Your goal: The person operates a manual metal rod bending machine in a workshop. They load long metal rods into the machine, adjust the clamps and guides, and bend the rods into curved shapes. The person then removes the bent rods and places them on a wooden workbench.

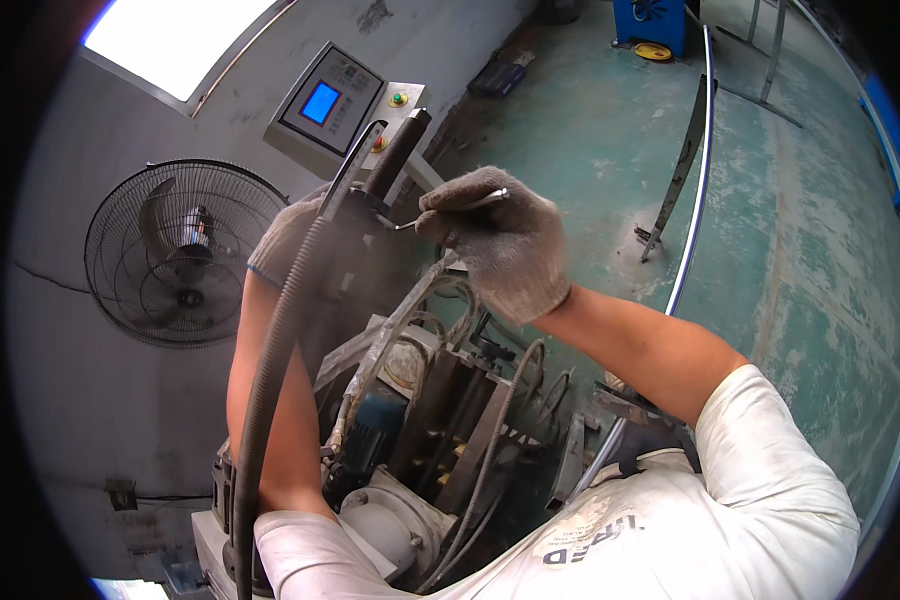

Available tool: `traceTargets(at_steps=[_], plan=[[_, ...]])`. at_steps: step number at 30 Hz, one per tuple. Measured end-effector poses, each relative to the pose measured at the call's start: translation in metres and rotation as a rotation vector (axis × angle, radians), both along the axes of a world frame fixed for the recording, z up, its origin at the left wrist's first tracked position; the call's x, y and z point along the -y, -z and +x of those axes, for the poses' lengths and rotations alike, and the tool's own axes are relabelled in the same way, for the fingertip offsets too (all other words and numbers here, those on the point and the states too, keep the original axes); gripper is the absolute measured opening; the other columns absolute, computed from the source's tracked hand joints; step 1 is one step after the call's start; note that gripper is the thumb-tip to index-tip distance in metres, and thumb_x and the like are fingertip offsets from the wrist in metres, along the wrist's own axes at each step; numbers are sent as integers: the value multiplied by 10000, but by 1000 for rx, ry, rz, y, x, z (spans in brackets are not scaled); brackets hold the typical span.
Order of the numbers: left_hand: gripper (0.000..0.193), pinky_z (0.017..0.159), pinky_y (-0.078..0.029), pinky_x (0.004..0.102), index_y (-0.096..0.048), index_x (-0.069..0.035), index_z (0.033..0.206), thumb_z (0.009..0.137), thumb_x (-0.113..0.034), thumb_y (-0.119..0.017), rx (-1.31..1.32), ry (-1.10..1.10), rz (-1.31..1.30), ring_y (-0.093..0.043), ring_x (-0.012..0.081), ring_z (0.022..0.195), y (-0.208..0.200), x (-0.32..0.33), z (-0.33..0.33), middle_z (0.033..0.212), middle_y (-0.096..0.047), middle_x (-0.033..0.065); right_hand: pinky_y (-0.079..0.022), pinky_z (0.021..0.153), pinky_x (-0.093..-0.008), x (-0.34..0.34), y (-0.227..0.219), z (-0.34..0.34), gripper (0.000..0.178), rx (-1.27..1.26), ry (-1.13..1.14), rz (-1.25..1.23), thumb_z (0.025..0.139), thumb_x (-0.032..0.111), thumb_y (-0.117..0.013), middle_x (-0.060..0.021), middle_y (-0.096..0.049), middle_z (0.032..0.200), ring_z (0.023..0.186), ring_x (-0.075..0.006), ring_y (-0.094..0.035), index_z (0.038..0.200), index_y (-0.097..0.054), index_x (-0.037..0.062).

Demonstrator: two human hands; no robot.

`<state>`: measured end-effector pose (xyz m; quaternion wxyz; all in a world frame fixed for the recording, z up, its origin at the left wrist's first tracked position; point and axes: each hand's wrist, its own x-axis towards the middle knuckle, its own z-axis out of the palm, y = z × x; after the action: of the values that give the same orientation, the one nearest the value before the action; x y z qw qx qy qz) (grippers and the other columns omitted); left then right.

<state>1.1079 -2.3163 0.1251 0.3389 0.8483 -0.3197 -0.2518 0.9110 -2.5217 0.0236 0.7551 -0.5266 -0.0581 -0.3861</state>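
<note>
My right hand [510, 240], in a grey knit glove, is closed around a thin bent metal rod [498, 195] that looks like a hex key. Its bent end meets the lower part of a dark upright cylinder [398, 155] on the machine. On the other side of that cylinder is my left hand [285, 235], gloved too. Its fingers are hidden behind a ribbed hose [292, 290] and the dark machine parts, so their grip does not show.
A control panel [335, 100] with a lit screen and buttons stands just beyond my hands. A caged fan [185, 255] is by the wall at left. Below my arms are a blue motor [375, 425] and cables. A long metal tube [692, 220] runs along the right.
</note>
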Motion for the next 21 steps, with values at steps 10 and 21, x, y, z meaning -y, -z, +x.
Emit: traceTargets(at_steps=[10, 21], plan=[[371, 831, -662, 370, -690, 69, 1407, 1055, -44, -721, -587, -262, -427, -784, 244, 977, -3, 11, -9, 1152, -775, 148, -614, 846, -292, -6, 18, 34, 120, -158, 113, -203, 977, -32, -839, -51, -837, 1003, 937, -94, -733, 1089, -820, 8], [532, 837, -689, 447, -619, 30, 1524, 1065, -214, -736, -464, -220, -343, -807, 333, 979, 4, 6, 6, 1262, -785, 252, -611, 788, -326, -14, 19, 21, 145, -219, 101, -97, 942, 108, -904, -111, -832, 899, 812, -97, -715, 1028, -819, 28]])
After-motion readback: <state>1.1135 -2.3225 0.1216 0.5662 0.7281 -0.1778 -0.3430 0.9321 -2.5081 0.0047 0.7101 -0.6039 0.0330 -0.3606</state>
